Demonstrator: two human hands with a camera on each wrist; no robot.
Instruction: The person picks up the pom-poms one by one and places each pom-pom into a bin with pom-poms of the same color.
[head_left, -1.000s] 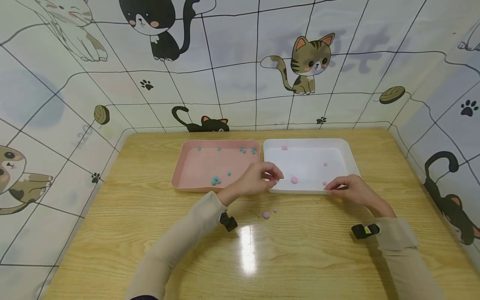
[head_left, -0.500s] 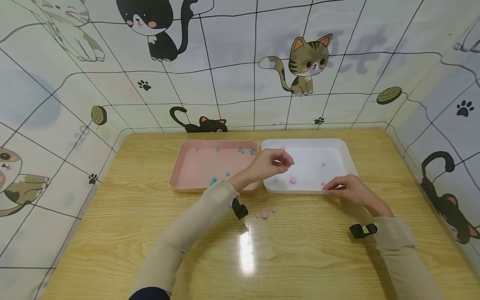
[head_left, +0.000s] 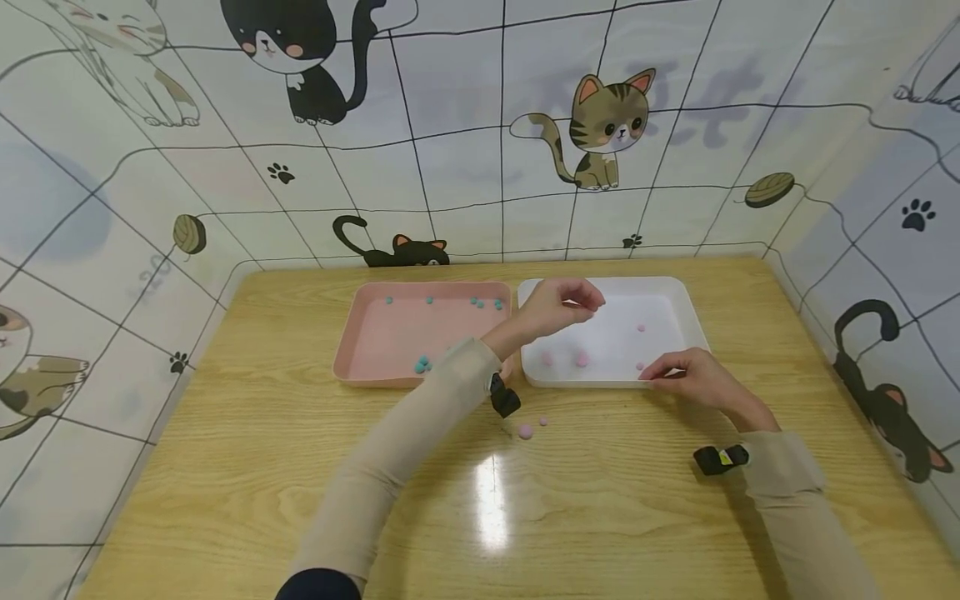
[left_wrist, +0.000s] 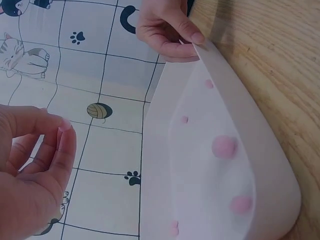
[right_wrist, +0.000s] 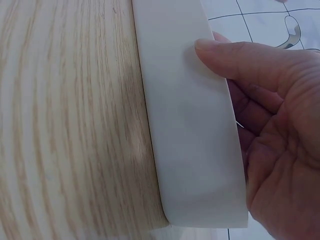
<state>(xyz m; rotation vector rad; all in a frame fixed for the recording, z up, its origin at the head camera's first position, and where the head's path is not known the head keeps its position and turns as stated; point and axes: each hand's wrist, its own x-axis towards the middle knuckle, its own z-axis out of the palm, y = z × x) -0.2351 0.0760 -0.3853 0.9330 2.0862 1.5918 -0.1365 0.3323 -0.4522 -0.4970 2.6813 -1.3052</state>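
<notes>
Two pink balls (head_left: 526, 432) lie on the table (head_left: 600, 500), apparently the last ungathered; others sit in the white tray (head_left: 671, 304), teal balls (head_left: 419, 367) in the pink tray (head_left: 390, 333). The right hand (head_left: 696, 381) pinches the white tray; whether the left hand's (head_left: 553, 307) narrow pinch holds anything is unclear.

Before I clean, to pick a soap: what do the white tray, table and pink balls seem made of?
White tray: likely plastic, smooth, satin; thin, rounded wall. Table: wood or laminate, glossy; grain and a bright reflection. Pink balls: perhaps foam or felt, matte; no visible highlights, though blurred.
</notes>
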